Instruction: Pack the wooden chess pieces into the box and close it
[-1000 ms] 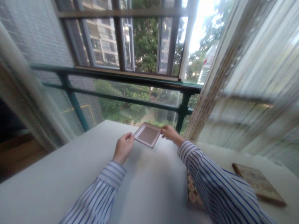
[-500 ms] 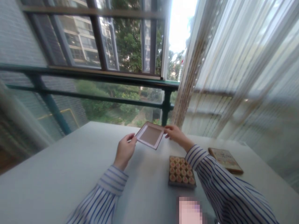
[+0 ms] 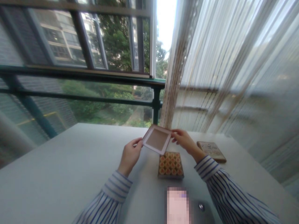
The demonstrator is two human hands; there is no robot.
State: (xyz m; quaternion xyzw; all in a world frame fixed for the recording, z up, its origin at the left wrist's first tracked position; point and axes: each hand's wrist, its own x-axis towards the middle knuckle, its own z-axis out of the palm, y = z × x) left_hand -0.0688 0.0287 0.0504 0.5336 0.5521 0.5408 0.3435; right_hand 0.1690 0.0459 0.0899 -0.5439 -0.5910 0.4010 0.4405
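Note:
Both my hands hold a shallow square box lid, pinkish with a brown inside, tilted up above the white table. My left hand pinches its left corner and my right hand pinches its right edge. Just below the lid, on the table, sits a square box filled with several round, light wooden game pieces in rows.
A flat book-like board lies on the table to the right of the box. A blurred pink patch and a small grey object sit near the front edge. Behind the table stand a green railing, windows and a sheer curtain.
The view has swung right and down, so the box of pieces and the board now lie nearer the middle. The lid stays held in both hands and now sits over the box's far edge.

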